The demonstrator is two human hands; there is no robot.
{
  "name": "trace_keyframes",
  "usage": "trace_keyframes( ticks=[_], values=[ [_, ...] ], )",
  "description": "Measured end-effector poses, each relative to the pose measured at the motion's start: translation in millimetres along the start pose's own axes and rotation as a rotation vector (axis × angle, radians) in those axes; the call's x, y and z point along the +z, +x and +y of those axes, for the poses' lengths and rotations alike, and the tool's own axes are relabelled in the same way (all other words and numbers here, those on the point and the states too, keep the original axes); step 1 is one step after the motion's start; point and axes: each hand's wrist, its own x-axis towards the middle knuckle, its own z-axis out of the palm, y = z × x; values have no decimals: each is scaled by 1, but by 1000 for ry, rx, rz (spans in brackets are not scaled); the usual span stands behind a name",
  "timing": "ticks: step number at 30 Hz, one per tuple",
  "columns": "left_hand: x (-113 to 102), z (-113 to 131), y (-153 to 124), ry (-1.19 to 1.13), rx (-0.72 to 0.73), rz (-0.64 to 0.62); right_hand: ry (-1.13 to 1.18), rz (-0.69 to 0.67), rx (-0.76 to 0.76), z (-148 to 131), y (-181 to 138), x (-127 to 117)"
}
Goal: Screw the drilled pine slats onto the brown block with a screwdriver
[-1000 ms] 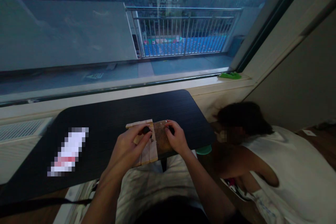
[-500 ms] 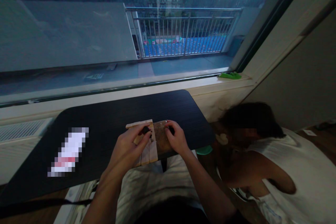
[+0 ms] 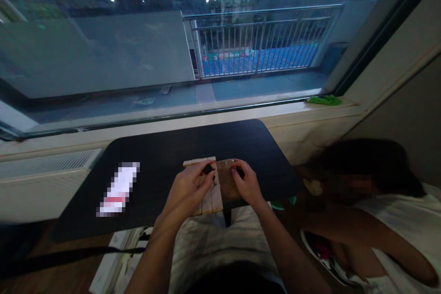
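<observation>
A pale wooden board with lines across it (image 3: 209,202) lies near the front edge of the black table. Against its right side is a brown, partly clear-looking sheet or bag (image 3: 227,187); I cannot tell which. My left hand (image 3: 191,188) is over the board, thumb and fingers closed around a small black lump (image 3: 207,169). Small dark bits (image 3: 214,183) show on the board by the thumb. Over the right edge of the brown piece, my right hand (image 3: 247,183) pinches another small dark lump (image 3: 240,173). Its kind is too dark to make out.
The black table (image 3: 165,147) stands below a large window. A bright, pixelated rectangle (image 3: 119,188) lies on its left part. A green cloth (image 3: 324,100) is on the windowsill. To my right, close to the table, a person in a white top (image 3: 399,220) bends low.
The view has swung left, so everything sits farther right in the picture. My hands keep nearly the same hold over the board and the brown piece. The person at right is still bent low.
</observation>
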Motion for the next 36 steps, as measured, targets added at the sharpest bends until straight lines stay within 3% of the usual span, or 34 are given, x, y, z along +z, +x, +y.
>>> trace_keyframes(
  ticks=[23,28,36],
  values=[
    [-3,1,1,-30,-43,-94,-3,6,11,-1,0,0],
    [-1,3,1,-32,-67,-37,2,5,15,0,0,0],
    [2,1,4,-36,55,61,0,5,9,2,-1,-1]
  ],
)
